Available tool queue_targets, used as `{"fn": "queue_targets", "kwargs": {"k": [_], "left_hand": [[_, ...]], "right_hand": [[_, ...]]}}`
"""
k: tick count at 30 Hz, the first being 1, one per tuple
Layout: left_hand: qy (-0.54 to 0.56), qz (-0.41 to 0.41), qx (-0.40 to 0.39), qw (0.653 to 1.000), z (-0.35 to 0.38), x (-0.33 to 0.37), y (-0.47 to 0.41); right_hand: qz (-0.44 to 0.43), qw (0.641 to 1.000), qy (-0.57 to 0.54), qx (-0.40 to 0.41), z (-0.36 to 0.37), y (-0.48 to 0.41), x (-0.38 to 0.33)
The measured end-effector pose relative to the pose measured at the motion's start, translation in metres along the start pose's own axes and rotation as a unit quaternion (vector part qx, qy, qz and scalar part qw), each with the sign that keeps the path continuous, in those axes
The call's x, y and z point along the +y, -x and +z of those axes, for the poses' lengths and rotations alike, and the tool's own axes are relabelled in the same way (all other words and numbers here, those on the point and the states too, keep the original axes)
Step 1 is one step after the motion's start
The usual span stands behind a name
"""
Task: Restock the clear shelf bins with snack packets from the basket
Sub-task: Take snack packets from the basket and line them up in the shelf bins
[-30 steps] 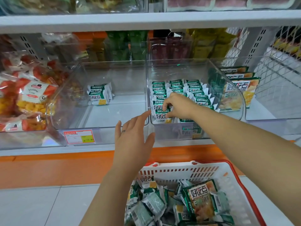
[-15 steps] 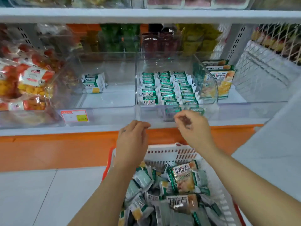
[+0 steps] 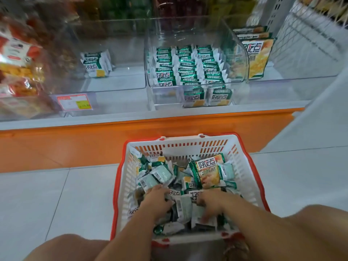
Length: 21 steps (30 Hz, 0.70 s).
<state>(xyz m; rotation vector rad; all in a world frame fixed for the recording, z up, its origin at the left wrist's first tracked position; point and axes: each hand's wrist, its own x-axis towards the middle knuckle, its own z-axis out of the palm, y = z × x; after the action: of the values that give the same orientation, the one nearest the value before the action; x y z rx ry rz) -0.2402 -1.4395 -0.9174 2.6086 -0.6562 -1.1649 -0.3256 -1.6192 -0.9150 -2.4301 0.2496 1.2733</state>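
A white basket with a red rim (image 3: 180, 141) stands on the floor below the shelf, full of small green-and-white snack packets (image 3: 162, 176) and one larger packet (image 3: 207, 172). My left hand (image 3: 157, 201) and my right hand (image 3: 211, 203) are both down in the near half of the pile, fingers bent among the packets; whether either grips one is hidden. On the shelf, the middle clear bin (image 3: 240, 53) holds three rows of upright packets (image 3: 188, 66). The left clear bin (image 3: 113, 85) holds only a few packets (image 3: 96, 63).
Large packets of the same brand (image 3: 258, 53) stand in the bin to the right. Bagged red and yellow snacks (image 3: 20, 59) fill the far left bin. A price tag (image 3: 74, 101) hangs on the shelf edge above the orange base (image 3: 75, 144). My knees (image 3: 62, 247) flank the basket.
Both hands have left the middle bin and dropped into the basket. The view has tilted down, so the basket now fills the lower centre.
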Motion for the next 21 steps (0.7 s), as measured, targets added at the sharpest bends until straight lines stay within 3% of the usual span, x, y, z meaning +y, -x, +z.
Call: {"fn": "queue_targets", "kwargs": {"k": [4, 6, 11, 17, 19, 21], "left_hand": [[-0.031, -0.017, -0.021, 0.999, 0.002, 0.003, -0.005], [-0.041, -0.021, -0.028, 0.999, 0.0, 0.005, -0.007], [0.061, 0.017, -0.021, 0.998, -0.028, 0.026, 0.0], [0.173, 0.138, 0.081, 0.972, -0.114, 0.073, 0.035], [0.183, 0.177, 0.101, 0.962, -0.139, 0.083, 0.053], [0.157, 0.218, 0.108, 0.957, -0.157, 0.09, 0.07]], "right_hand": [[0.015, 0.99, 0.141, -0.003, 0.014, -0.01, -0.011], [0.014, 0.989, 0.144, 0.017, 0.01, -0.01, -0.012], [-0.012, 0.994, -0.061, 0.095, -0.044, 0.02, -0.013], [-0.073, 0.966, -0.158, 0.192, -0.131, 0.087, -0.005], [-0.096, 0.938, -0.265, 0.203, -0.144, 0.108, -0.002], [-0.14, 0.87, -0.44, 0.173, -0.149, 0.123, -0.005]]}}
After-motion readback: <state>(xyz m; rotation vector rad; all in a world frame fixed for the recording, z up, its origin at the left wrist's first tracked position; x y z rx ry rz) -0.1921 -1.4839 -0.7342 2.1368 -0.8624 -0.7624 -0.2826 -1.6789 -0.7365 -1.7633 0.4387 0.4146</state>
